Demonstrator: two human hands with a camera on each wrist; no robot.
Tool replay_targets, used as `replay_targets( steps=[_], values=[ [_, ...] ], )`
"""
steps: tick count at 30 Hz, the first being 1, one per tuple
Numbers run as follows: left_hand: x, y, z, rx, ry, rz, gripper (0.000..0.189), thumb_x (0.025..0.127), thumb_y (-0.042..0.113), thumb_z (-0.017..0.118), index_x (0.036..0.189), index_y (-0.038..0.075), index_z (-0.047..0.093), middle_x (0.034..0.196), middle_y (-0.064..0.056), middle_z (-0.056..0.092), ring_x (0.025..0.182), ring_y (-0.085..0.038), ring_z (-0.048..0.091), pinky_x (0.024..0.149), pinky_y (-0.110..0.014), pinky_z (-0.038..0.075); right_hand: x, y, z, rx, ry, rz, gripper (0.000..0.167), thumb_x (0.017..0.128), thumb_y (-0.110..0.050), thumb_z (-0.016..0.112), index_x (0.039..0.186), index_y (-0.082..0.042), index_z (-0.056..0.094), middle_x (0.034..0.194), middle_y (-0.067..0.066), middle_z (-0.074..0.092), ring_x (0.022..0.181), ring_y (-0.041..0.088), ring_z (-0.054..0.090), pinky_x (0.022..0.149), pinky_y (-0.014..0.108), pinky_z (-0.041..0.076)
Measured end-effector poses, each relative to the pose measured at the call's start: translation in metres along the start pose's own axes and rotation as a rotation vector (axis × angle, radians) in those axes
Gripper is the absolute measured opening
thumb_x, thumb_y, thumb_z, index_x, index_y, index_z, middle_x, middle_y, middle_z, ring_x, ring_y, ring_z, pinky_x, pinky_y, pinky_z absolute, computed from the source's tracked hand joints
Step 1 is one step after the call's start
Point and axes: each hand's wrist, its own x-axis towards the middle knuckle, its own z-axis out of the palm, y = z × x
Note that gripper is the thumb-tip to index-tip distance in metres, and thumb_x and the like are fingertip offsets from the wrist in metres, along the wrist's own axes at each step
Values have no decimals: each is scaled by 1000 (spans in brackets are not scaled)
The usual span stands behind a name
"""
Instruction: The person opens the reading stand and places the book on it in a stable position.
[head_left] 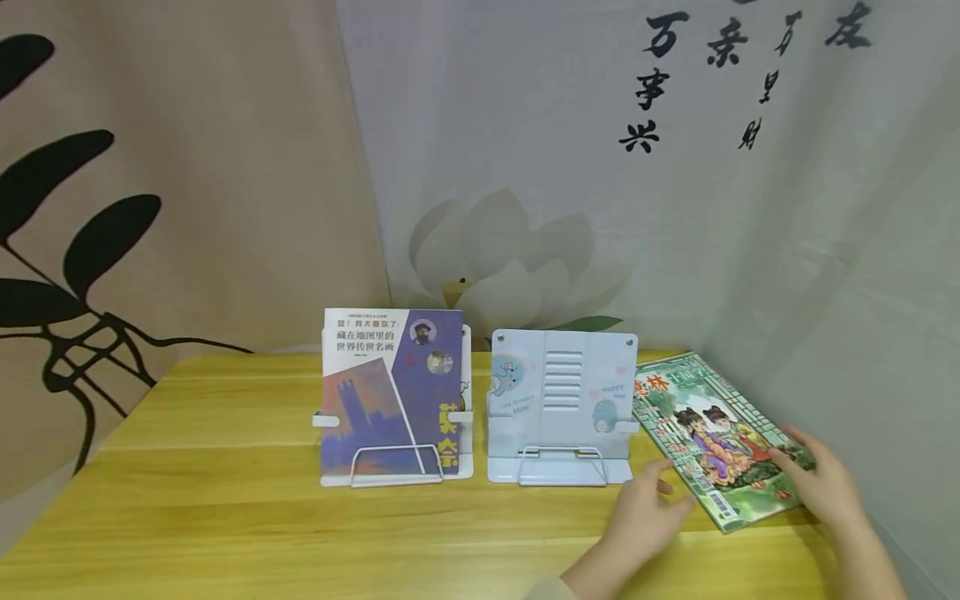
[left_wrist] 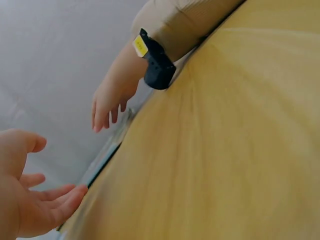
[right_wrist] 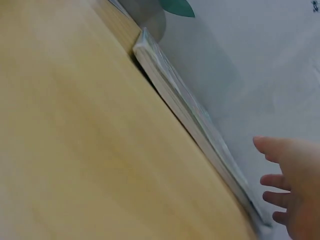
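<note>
A green illustrated magazine (head_left: 731, 442) lies flat and aslant on the table at the right. Its edge and page side (right_wrist: 192, 122) show in the right wrist view. At its lower left edge, my left hand (head_left: 647, 514) has fingers loosely spread, with fingertips right beside the magazine (left_wrist: 105, 157) in the left wrist view. My right hand (head_left: 825, 483) is at the magazine's right edge, thumb overlapping the cover in the head view. In the right wrist view, the fingers of this hand (right_wrist: 297, 185) are apart and hold nothing.
A white book stand (head_left: 562, 392) with cartoon prints stands left of the magazine. Farther left, a second stand (head_left: 467, 450) bears a purple and white book (head_left: 367, 375) upright. A printed curtain (head_left: 525, 125) hangs behind the wooden table (head_left: 225, 517).
</note>
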Motion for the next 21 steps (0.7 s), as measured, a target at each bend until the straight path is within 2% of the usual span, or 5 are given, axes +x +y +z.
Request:
replay_targets(
  steps=[5,11,17,21],
  values=[
    [-1,-7,12,-48,16,-42,52,77,21,77,126,15,61,88,3,61,79,-8,56,66,-26,48,0,12,3,-50,-15,12,67,101,-37,44,146,9,22,136,45,24,117,66,23,85,77,22],
    [1,-8,21,-139,49,-63,52,75,14,76,125,14,61,93,0,65,76,-9,59,65,-25,49,2,20,4,-110,-26,24,65,103,-34,41,143,13,22,133,47,25,113,66,28,85,75,25],
    [1,-6,26,-207,14,-92,55,77,12,76,129,13,59,98,-3,66,78,-9,59,66,-25,50,0,24,3,-115,-14,68,58,102,-28,41,138,16,29,130,48,28,112,65,29,86,74,28],
    [2,-8,28,-231,-18,-99,55,79,9,75,131,10,57,94,2,61,73,-6,57,63,-23,50,-2,22,-2,-119,17,136,55,100,-28,45,135,14,37,129,47,32,113,64,31,88,71,30]
  ],
)
